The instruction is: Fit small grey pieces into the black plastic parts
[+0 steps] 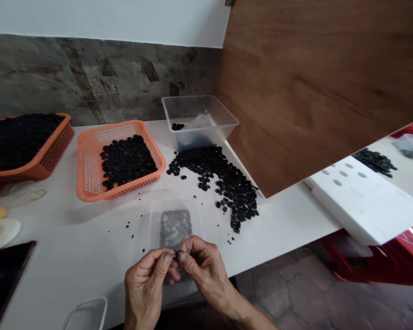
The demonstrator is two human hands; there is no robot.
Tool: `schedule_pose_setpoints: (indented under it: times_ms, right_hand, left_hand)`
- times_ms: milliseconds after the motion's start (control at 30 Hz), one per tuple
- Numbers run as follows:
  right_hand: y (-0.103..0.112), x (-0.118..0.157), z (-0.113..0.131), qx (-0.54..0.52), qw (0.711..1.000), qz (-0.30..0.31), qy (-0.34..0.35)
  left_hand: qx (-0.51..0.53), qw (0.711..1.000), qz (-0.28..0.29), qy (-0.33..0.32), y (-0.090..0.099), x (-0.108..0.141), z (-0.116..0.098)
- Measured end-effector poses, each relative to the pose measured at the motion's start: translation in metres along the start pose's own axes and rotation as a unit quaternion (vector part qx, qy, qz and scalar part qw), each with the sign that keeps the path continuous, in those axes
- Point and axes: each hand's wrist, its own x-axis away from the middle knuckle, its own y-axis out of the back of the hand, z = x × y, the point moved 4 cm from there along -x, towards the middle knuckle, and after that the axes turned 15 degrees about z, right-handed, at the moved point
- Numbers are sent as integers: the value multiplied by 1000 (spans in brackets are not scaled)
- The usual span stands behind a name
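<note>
Pinched between the fingertips of the left hand point(147, 284) and right hand point(201, 268) at the table point(72, 247) edge, the small black piece point(176, 255) could slip to the floor point(278, 279)

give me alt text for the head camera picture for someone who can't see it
Two bare hands, left hand and right hand, pinch a small black piece together over a white table. Behind lie a loose pile of black pieces, an orange basket and a clear tub.
</note>
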Motion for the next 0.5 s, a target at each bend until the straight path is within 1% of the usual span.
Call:
schedule_pose_setpoints:
  times_ms: [267,333,433,500]
  right_hand:
    - [-2,-1,3,-12,1000,1,11]
    - [-3,1,4,9,1000,-7,10]
    - [-3,3,6,70,997,-22,2]
    - [-2,3,4,76,997,-27,2]
  left_hand:
    - [-66,997,0,-32,0,2,-4]
    - [-84,996,0,-37,0,3,-3]
    - [-115,992,-7,-49,0,5,-3]
    - [-134,990,-4,-51,-1,5,-3]
